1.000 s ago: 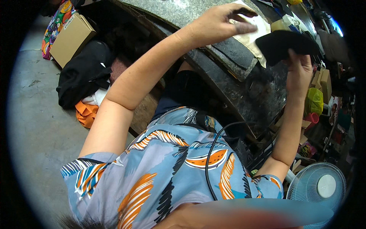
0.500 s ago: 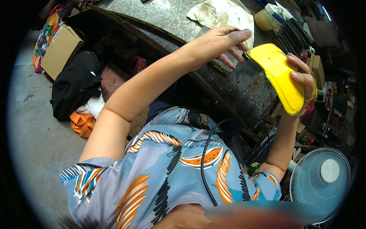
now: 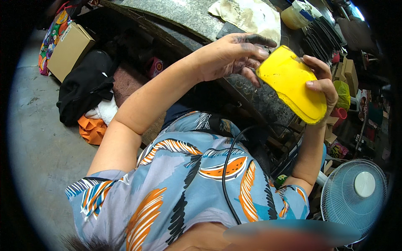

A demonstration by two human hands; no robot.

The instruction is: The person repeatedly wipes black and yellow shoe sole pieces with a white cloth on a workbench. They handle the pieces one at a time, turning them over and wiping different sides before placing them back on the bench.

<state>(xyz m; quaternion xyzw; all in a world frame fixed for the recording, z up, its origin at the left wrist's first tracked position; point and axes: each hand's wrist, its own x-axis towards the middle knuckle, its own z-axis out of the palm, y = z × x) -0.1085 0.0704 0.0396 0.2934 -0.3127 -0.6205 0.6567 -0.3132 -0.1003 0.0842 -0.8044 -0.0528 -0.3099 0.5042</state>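
Observation:
My right hand (image 3: pixel 325 85) holds a yellow sole-shaped piece (image 3: pixel 293 85), with rounded ends and a ridged long edge. Its fingers are closed over the piece's right side; the rest of the grip is hidden behind it. From the left, my left hand (image 3: pixel 230 54) reaches across with fingers apart and dark smudges on fingers and palm. Its fingertips are right by the piece's left end; whether they touch it is hard to tell.
Beyond my hands is a worn workbench (image 3: pixel 176 19) bearing a stained cloth (image 3: pixel 251 19) and a plastic tub (image 3: pixel 295 16). A fan (image 3: pixel 354 196) stands at lower right. On the left floor are a cardboard box (image 3: pixel 69 52) and a black bag (image 3: pixel 86 85).
The yellow piece has moved left and turned, showing more of its broad face. My left hand has rolled over, showing its smudged palm, and its fingertips are now beside the piece.

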